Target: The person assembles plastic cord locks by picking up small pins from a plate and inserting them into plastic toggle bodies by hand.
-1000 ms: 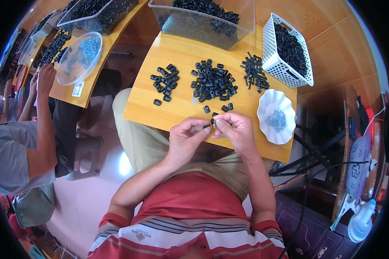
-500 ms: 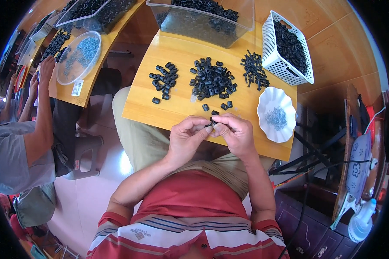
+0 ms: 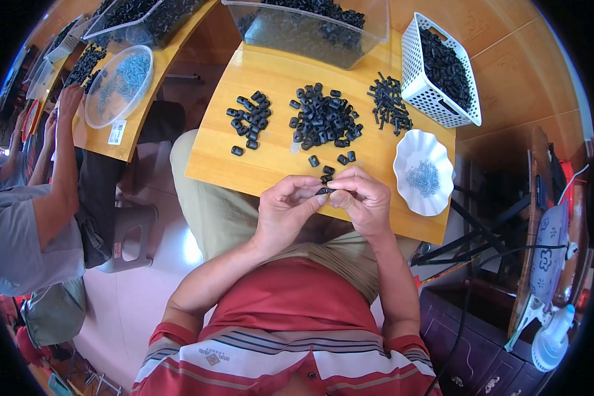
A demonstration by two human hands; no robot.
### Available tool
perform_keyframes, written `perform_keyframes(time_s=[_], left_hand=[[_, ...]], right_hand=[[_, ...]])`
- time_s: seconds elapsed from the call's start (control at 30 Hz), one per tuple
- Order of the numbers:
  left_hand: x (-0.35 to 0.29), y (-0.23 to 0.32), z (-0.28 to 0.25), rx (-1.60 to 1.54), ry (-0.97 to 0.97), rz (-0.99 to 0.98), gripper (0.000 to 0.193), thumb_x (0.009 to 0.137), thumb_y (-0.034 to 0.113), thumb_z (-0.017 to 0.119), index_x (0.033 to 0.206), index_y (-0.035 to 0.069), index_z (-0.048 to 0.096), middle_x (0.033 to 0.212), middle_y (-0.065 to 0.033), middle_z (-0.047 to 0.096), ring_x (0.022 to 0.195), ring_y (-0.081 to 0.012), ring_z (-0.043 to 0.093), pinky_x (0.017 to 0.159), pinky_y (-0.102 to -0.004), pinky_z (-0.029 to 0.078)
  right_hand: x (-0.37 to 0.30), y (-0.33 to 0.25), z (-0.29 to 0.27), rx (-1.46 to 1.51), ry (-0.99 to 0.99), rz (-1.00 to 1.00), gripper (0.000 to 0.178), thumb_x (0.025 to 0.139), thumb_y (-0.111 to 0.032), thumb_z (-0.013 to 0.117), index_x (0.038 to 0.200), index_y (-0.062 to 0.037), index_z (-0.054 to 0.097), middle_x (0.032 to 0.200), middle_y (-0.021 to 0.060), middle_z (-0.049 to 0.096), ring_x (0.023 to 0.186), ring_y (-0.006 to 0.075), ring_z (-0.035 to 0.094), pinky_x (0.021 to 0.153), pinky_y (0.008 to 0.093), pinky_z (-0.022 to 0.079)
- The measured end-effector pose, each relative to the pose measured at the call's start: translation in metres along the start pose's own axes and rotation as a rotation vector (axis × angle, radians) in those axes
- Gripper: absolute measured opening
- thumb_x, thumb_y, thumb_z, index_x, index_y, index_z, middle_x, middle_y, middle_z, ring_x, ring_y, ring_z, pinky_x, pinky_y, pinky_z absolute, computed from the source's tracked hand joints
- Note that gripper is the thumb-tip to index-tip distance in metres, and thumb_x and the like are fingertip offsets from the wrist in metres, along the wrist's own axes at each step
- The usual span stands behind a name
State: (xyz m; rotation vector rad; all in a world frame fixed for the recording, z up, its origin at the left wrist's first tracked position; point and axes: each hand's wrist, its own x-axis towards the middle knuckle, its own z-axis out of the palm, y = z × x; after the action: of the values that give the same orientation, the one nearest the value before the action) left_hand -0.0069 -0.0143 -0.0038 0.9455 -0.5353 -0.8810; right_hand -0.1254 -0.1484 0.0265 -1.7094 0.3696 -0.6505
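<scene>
Both my hands meet at the near edge of the wooden table (image 3: 244, 175). My left hand (image 3: 285, 206) and my right hand (image 3: 362, 201) pinch a small black part (image 3: 324, 191) between thumbs and fingers, which partly cover it. Just beyond the fingertips lie a few loose black plastic pieces (image 3: 328, 169), short and barrel-shaped with a hole. Farther back is a large heap of the same pieces (image 3: 325, 119), with a smaller group (image 3: 252, 119) to its left. Thin black screw-like rods (image 3: 389, 104) form a pile at the right. A white scalloped dish (image 3: 409, 155) holds small bluish metal bits (image 3: 423, 179).
A clear bin (image 3: 297, 43) of black parts stands at the table's back, a white perforated basket (image 3: 442, 109) at its right corner. On the left, a co-worker's arm (image 3: 66, 152) reaches to another table with a round clear tub (image 3: 99, 115). A fan (image 3: 551, 340) is at lower right.
My right fingers have shifted slightly up and right, and the small black part between the hands has turned a little. Both hands keep their pinch.
</scene>
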Motion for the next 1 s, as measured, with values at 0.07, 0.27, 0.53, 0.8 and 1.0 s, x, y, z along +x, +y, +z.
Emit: perform_keyframes(time_s=[0.07, 0.27, 0.53, 0.8, 1.0], left_hand=[[-0.001, 0.0, 0.0, 0.005, 0.005, 0.003, 0.028, 0.09, -0.009, 0.067, 0.117, -0.003, 0.061, 0.104, -0.0104, 0.071, 0.096, -0.0141, 0.069, 0.087, -0.0269, 0.058], [-0.002, 0.003, 0.002, 0.07, 0.019, 0.009, 0.03, 0.088, -0.009, 0.07, 0.116, -0.002, 0.061, 0.102, -0.0105, 0.071, 0.095, -0.0142, 0.069, 0.087, -0.0276, 0.059], [-0.003, 0.005, 0.002, 0.136, 0.034, 0.036, 0.028, 0.087, -0.009, 0.071, 0.113, -0.002, 0.062, 0.099, -0.0118, 0.072, 0.091, -0.0151, 0.07, 0.085, -0.0289, 0.059], [-0.002, 0.013, 0.004, 0.252, 0.046, 0.035, 0.028, 0.085, -0.008, 0.074, 0.11, -0.002, 0.064, 0.098, -0.0102, 0.072, 0.085, -0.0142, 0.07, 0.076, -0.0269, 0.059], [-0.002, 0.021, 0.005, 0.462, 0.043, 0.08, 0.025, 0.083, -0.005, 0.077, 0.105, -0.002, 0.065, 0.092, -0.0104, 0.073, 0.084, -0.0136, 0.071, 0.074, -0.0262, 0.059]], right_hand=[[-0.001, -0.001, 0.0, 0.015, -0.021, 0.035, 0.016, 0.087, -0.011, 0.077, 0.097, 0.0002, 0.074, 0.088, 0.0059, 0.066, 0.08, 0.0115, 0.06, 0.069, 0.0241, 0.048], [-0.003, 0.002, 0.001, 0.045, -0.036, 0.068, 0.016, 0.086, -0.011, 0.078, 0.097, -0.0001, 0.074, 0.088, 0.0055, 0.066, 0.078, 0.0116, 0.06, 0.068, 0.0241, 0.048], [-0.001, 0.001, 0.0, 0.102, -0.084, 0.108, 0.015, 0.086, -0.007, 0.077, 0.097, 0.0029, 0.073, 0.091, 0.0076, 0.066, 0.076, 0.011, 0.063, 0.066, 0.0231, 0.05], [-0.003, 0.0, -0.001, 0.333, -0.071, 0.268, 0.012, 0.086, -0.007, 0.078, 0.092, 0.0018, 0.074, 0.091, 0.0033, 0.067, 0.081, 0.008, 0.06, 0.069, 0.0223, 0.048], [-0.005, 0.005, 0.0, 0.279, -0.078, 0.222, 0.012, 0.089, -0.008, 0.075, 0.093, 0.0027, 0.072, 0.093, 0.004, 0.066, 0.082, 0.0094, 0.06, 0.072, 0.0228, 0.048]])
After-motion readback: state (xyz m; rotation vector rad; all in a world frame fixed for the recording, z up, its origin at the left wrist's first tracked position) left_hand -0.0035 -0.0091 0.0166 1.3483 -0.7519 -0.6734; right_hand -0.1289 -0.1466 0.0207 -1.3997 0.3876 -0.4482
